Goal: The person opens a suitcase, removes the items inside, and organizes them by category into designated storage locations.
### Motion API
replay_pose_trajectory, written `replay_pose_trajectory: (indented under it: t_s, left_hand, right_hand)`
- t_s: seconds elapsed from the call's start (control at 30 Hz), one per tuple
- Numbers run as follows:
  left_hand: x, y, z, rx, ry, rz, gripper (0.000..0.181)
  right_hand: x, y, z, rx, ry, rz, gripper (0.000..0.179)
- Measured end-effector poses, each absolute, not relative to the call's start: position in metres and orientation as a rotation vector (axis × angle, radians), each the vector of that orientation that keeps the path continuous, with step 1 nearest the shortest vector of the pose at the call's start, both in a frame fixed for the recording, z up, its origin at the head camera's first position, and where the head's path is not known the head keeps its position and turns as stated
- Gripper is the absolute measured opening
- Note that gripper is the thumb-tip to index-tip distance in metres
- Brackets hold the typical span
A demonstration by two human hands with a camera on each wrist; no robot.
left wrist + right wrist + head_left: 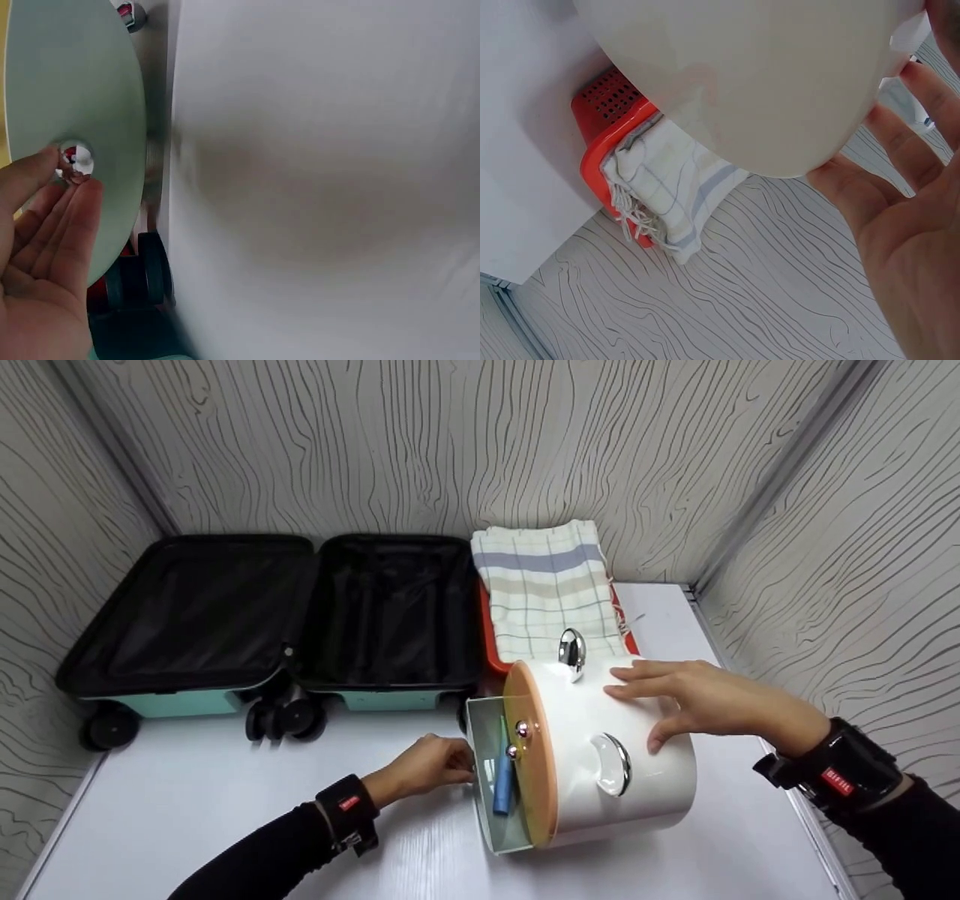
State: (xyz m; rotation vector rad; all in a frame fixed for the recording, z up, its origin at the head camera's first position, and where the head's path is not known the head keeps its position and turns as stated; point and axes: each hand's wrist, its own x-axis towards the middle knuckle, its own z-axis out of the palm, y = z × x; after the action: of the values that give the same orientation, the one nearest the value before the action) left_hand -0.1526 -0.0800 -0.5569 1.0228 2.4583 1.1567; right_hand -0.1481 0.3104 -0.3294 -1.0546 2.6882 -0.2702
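A white rounded storage box (652,787) with an orange front edge (550,765) stands in front of me in the head view. One pale-green, see-through drawer (486,817) sticks out of it on the left, and a blue tube (503,791) lies inside. My left hand (431,765) pinches the shiny round knob (78,159) on the drawer's front between thumb and fingertips. With fingers spread, my right hand (697,697) rests on the box's white shell; its fingertips (881,116) touch the surface in the right wrist view.
An open suitcase (240,694) with black lining and wheels stands at the back left. Behind the box sits a red basket (491,649) with a folded checked cloth (544,585) on top. Wood-patterned walls (420,442) enclose the white table (405,840).
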Motion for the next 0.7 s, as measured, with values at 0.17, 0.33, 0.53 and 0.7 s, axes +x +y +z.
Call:
replay_pose_trajectory:
  t_s: [0.17, 0.33, 0.53, 0.7]
  left_hand:
    - [-0.152, -0.075, -0.56, 1.005, 2.466, 1.172, 0.017]
    - [-0.149, -0.069, -0.56, 0.973, 2.484, 1.193, 0.017]
    - [-0.146, -0.064, -0.56, 0.952, 2.478, 1.211, 0.016]
    - [-0.144, -0.061, -0.56, 0.931, 2.484, 1.23, 0.016]
  right_hand:
    - [-0.148, 0.311, -0.33, -1.04, 2.688, -0.258, 0.082]
    - [-0.148, 0.314, -0.33, -1.036, 2.687, -0.261, 0.083]
    - [-0.149, 0.314, -0.331, -1.063, 2.703, -0.256, 0.082]
    - [-0.151, 0.31, -0.331, -1.063, 2.686, -0.27, 0.081]
